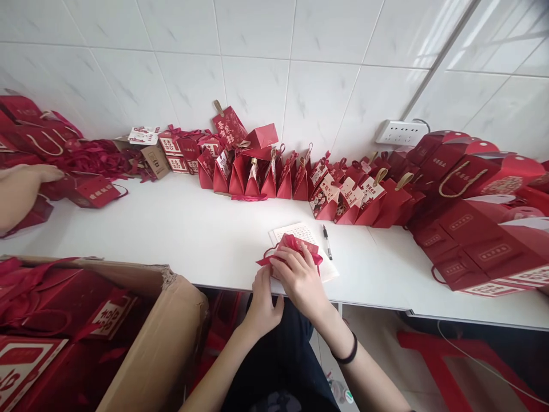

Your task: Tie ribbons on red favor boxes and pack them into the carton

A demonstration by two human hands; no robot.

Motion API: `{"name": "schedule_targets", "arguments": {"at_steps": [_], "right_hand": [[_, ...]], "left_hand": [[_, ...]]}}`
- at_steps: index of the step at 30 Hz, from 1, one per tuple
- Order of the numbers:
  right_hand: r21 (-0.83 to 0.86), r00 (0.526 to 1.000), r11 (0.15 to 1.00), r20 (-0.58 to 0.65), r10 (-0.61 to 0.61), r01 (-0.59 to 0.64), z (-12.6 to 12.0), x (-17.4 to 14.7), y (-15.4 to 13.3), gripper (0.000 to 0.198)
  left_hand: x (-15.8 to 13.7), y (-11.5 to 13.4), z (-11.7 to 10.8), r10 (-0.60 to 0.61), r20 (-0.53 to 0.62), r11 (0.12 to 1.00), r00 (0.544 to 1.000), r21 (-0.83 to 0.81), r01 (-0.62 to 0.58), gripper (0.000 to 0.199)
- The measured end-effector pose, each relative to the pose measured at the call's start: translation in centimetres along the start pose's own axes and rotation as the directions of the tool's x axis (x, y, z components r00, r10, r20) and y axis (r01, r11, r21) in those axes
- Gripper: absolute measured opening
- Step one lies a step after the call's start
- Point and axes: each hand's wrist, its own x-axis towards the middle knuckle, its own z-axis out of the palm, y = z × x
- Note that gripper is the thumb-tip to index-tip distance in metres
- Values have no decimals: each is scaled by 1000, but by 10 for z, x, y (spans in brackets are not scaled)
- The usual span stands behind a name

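A small red gift box with a shiny red ribbon lies near the table's front edge, on top of written paper sheets. My right hand is laid over the box, its bent fingers gripping the box and ribbon from above. At the box's near left side, my left hand holds on with its fingers, thumb pointing toward my right hand. Both hands hide much of the box, and the fingertips are partly covered. A black pen lies just right of the box.
Rows of red gift boxes line the wall. Large red gift bags are stacked at right. A cardboard box full of red bags stands front left. Another person's hand touches red boxes at far left. A power strip hangs on the wall.
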Motion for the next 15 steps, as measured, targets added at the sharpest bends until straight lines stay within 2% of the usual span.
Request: {"name": "schedule_targets", "arguments": {"at_steps": [4, 8, 9, 11, 13, 15], "right_hand": [[168, 992, 979, -74, -105, 116, -11, -16, 11, 17], [228, 990, 968, -112, -80, 104, -19, -20, 15, 13], [234, 990, 967, -121, -76, 103, -19, -20, 16, 13], [224, 987, 969, -141, -73, 104, -20, -19, 16, 17], [166, 988, 983, -145, -51, 76, -19, -17, 16, 24], [95, 995, 995, -104, -14, 23, -16, -15, 16, 31]], "left_hand": [[15, 2, -23, -42, 119, 982, 992, -177, 63, 70], [43, 6, -41, -47, 76, 966, 996, -252, 64, 69], [49, 7, -44, -21, 76, 961, 997, -274, 41, 63], [58, 13, -47, 38, 84, 951, 996, -310, -11, 39], [61, 19, -47, 77, 55, 959, 996, -278, -58, 17], [59, 24, -45, 111, 0, 977, 994, -186, -109, 14]]}}
